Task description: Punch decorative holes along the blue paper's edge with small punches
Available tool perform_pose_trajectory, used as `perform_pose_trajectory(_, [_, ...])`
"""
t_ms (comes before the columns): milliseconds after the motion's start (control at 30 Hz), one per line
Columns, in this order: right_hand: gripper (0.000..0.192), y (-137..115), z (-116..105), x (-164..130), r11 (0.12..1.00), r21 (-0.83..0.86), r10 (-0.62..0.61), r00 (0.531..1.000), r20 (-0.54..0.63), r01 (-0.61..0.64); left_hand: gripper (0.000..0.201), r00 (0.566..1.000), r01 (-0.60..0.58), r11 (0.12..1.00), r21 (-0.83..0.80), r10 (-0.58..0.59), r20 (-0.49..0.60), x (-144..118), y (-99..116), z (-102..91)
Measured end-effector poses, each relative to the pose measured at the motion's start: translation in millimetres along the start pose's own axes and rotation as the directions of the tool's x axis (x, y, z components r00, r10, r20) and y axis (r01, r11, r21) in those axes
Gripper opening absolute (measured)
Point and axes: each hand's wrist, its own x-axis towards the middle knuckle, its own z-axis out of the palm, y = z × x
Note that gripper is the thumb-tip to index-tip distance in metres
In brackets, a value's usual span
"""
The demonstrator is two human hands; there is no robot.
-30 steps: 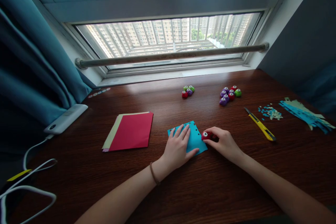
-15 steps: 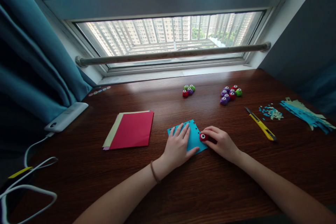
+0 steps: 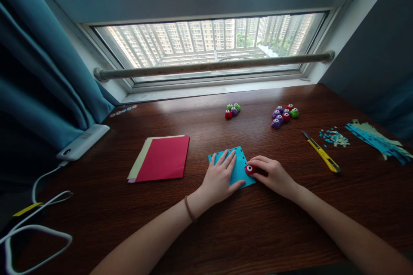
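Note:
A square of blue paper [image 3: 238, 173] lies on the wooden table, with small punched holes along its far edge and the upper part of its right edge. My left hand [image 3: 220, 175] rests flat on it, fingers spread. At the paper's right edge sits a red craft punch [image 3: 249, 169] with a white top. My right hand [image 3: 274, 174] grips this punch between thumb and fingers from the right side. Part of the paper is hidden beneath my left hand.
Red paper sheets [image 3: 163, 159] lie stacked at left. Several coloured punches [image 3: 284, 114] stand at back right, others [image 3: 232, 111] at back centre. A yellow utility knife [image 3: 323, 154], paper bits [image 3: 335, 137] and blue strips [image 3: 377, 139] lie right. A white power bank [image 3: 83, 142] has a cable.
The blue paper has turned slightly under my left hand. The red punch has shifted a touch toward me along the paper's right edge, still in my right hand.

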Motion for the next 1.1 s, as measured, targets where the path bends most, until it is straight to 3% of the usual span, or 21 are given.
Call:
perform_pose_trajectory(567, [0.033,-2.1,-0.4,0.0,0.998,-0.054,0.032,0.999,0.028,-0.031,0.072,0.997,-0.067,0.997,0.045,0.065,0.039,0.1,-3.7,-0.2])
perform_pose_trajectory(733, [0.044,-10.6,-4.2,-1.2,0.980,-0.193,-0.050,0.998,0.027,0.054,0.078,0.996,-0.087,0.996,0.027,0.086,0.028,-1.8,3.7,-9.4])
perform_pose_trajectory(900, [0.033,-23.1,-2.2,-2.3,0.820,-0.512,-0.233,0.966,0.108,0.255,0.071,0.981,-0.193,0.981,0.021,0.193,0.020,-5.9,21.6,-18.3])
perform_pose_trajectory(1000, [0.025,-23.0,2.8,-4.9,0.710,-0.626,-0.261,0.946,0.192,0.322,0.060,0.967,-0.254,0.967,0.025,0.253,0.031,-6.5,28.1,-16.9])
perform_pose_trajectory(1100, [0.029,-21.4,6.7,-8.2,0.627,-0.693,-0.244,0.935,0.257,0.354,0.062,0.953,-0.301,0.954,0.006,0.301,0.028,-5.4,29.5,-14.2])
